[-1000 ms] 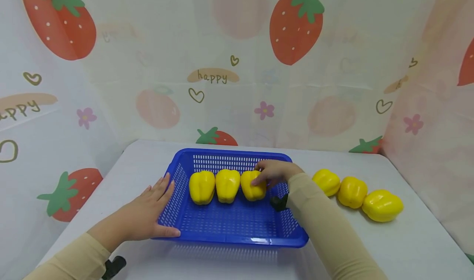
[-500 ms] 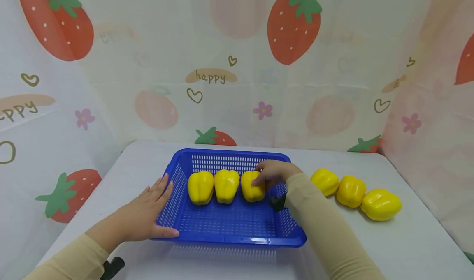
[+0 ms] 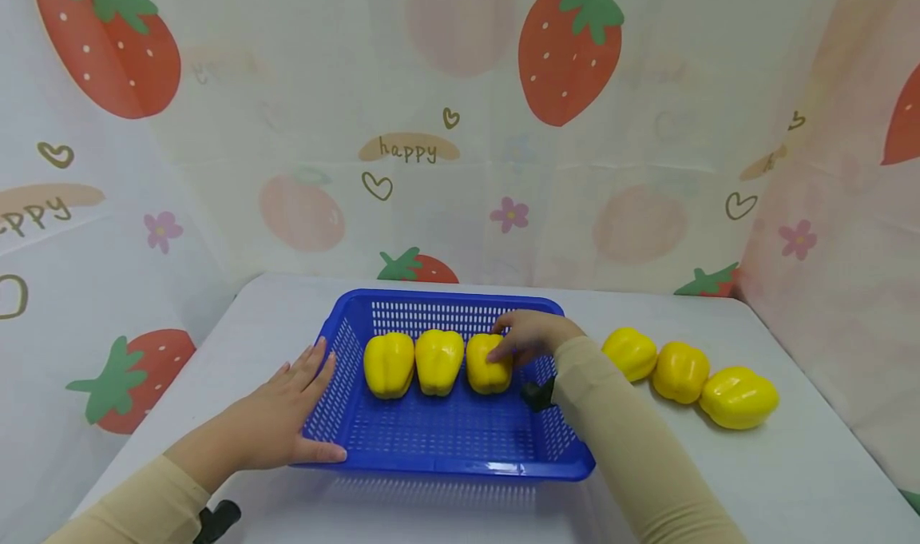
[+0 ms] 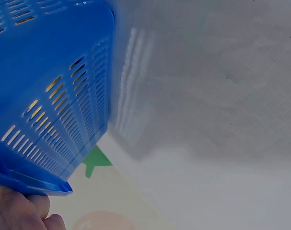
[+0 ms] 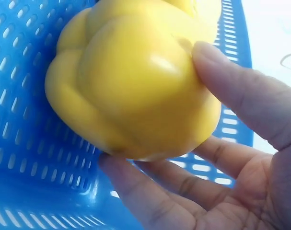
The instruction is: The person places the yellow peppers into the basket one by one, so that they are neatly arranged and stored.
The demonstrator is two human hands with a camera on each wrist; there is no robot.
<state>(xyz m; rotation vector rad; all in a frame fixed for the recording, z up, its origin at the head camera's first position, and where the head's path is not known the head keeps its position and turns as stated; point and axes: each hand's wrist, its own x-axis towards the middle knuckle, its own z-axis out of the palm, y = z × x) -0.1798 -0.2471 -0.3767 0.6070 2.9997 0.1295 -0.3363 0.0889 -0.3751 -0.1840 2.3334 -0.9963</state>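
Observation:
A blue plastic basket with slotted walls holds a row of three yellow bell peppers. My right hand reaches in over its right side and grips the rightmost bell pepper. The right wrist view has the thumb on one side of this pepper and the other fingers beneath and behind it. Beside it sit the middle pepper and the left pepper. My left hand lies along the basket's left rim, fingers extended and thumb at the near corner; its fingertips show at the rim in the left wrist view.
Three more yellow bell peppers, the nearest to the basket, a middle one and an outer one, lie in a slanting row on the white table at right. A strawberry-print cloth hangs behind and at both sides.
The head view drifts very slightly. The right hand keeps its grip on the rightmost pepper, which sits a touch lower now; the left hand stays on the basket rim.

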